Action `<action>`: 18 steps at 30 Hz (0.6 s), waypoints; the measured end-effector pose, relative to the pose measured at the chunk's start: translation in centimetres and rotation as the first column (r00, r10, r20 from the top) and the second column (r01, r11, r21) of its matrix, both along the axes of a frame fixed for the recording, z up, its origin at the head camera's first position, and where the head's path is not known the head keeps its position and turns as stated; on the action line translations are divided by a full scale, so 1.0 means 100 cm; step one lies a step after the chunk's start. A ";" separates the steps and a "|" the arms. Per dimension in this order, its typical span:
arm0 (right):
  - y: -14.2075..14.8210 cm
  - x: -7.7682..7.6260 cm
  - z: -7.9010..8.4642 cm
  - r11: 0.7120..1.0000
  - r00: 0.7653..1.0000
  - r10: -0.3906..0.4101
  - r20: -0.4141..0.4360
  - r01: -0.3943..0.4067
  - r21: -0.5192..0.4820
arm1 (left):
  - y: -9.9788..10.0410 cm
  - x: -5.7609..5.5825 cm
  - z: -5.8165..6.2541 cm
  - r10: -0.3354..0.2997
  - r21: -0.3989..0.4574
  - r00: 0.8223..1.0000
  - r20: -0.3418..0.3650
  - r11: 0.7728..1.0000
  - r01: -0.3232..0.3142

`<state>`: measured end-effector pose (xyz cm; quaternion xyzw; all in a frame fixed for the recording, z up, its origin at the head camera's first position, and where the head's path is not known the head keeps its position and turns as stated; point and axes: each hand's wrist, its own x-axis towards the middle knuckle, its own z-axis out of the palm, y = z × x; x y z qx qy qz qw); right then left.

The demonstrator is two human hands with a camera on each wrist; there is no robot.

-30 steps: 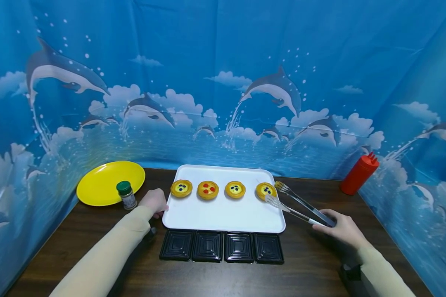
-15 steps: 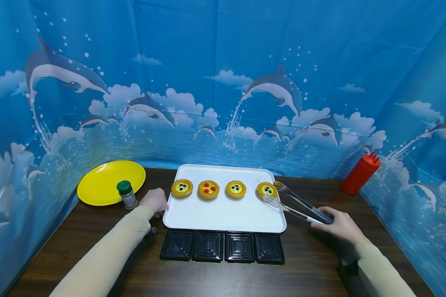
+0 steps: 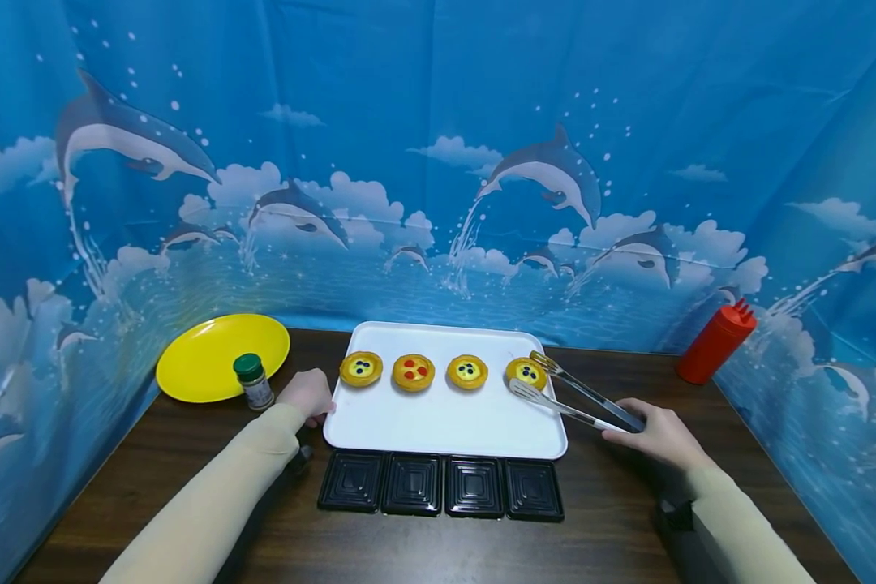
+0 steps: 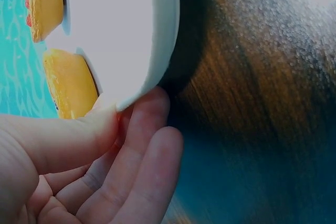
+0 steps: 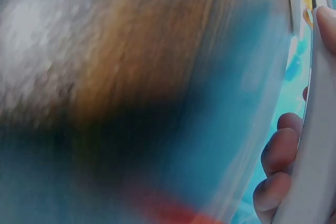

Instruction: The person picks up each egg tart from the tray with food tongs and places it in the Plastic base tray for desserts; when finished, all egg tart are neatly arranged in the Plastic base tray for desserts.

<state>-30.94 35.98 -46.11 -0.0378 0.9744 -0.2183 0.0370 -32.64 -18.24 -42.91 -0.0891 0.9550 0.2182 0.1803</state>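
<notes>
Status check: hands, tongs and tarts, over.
Left hand pinches the white tray edge. Right hand grips tongs, tips straddling the rightmost tart. Nothing blocking.

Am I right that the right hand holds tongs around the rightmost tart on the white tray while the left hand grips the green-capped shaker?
Not quite. The left hand holds the edge of the white tray, not the green-capped shaker, which stands apart beside it; the head and left wrist views show this. The right hand does hold tongs around the rightmost tart.
</notes>
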 end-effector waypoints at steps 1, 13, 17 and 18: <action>-0.001 -0.001 0.000 1.000 1.000 0.001 0.001 -0.001 -0.002 | 0.000 0.000 0.000 0.001 0.000 1.000 0.001 1.000 -0.001; -0.001 0.000 -0.002 0.999 0.999 -0.015 0.028 0.017 -0.038 | 0.001 0.000 0.000 -0.011 -0.015 1.000 -0.005 1.000 0.011; 0.000 0.003 0.000 0.999 0.999 -0.018 0.035 0.020 -0.049 | 0.000 0.000 0.000 -0.013 -0.018 1.000 -0.008 1.000 0.012; 0.000 0.004 0.000 0.999 0.999 -0.018 0.033 0.020 -0.051 | 0.000 0.001 0.000 -0.012 -0.018 1.000 -0.009 1.000 0.011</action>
